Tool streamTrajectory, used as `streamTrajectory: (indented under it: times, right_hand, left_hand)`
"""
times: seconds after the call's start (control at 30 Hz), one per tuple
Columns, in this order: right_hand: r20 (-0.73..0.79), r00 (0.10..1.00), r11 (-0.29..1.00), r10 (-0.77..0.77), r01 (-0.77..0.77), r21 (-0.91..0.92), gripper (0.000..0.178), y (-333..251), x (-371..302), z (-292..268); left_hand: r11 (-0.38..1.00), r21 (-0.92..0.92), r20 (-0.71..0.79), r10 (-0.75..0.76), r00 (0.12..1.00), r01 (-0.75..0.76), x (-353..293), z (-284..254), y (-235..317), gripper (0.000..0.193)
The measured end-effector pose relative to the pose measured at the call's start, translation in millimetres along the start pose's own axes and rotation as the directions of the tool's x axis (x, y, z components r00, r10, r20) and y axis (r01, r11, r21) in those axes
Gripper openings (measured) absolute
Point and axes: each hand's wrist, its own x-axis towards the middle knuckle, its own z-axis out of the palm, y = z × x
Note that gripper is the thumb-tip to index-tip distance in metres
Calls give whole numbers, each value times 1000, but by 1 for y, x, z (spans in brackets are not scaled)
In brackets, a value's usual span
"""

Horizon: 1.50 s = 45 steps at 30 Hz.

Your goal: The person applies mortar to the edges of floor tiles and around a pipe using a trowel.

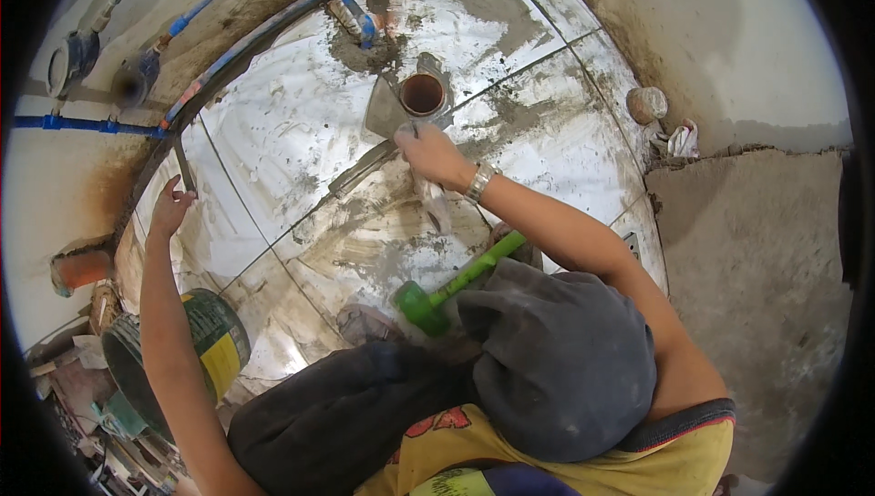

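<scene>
Right hand (436, 159): fingers closed around the handle end of a trowel (386, 111); handle mostly hidden by the grip. Blade is held just left of an open reddish-brown pipe (423, 97), low over the tiled floor (260, 122); blade-to-tile contact can't be told. A metal-banded wristwatch (480, 182) is worn on the right wrist.

Left hand (170, 209): fingers loosely bent, partly spread, at the lower end of a narrow grey strip (186, 166) near the wall side. Whether the strip is gripped or only touched can't be told.

Further out: white tiles are smeared with grey mortar, heaviest patch around a blue pipe stub (366, 29) beyond the trowel. A green mallet (422, 310) is seen below the right forearm, handle angled up to the right. A dark green bucket (221, 350) with a yellow patch is tilted, partly covered by the left forearm. Blue pipes (91, 124) are run along the left wall; a pale lump (646, 105) is seen at the right tile edge.
</scene>
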Motion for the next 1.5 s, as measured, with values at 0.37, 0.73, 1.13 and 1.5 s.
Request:
streamTrajectory:
  times: [0.37,0.73,1.13,1.5]
  right_hand:
    - [66,993,990,103,-109,91,52,-12,18,-4]
    - [192,981,911,13,67,-407,46,-8,-46,-33]
    - [177,983,945,39,22,-327,47,12,-51,-50]
    - [145,982,873,-124,178,-455,36,36,-40,-6]
  left_hand:
    - [999,-12,7,38,999,-38,2,3,8,65]
    - [1000,12,-21,23,1000,-23,1,-13,-6,75]
    - [996,-49,-35,76,996,-78,23,-2,20,70]
    - [991,71,-28,119,993,-117,30,-2,43,70]
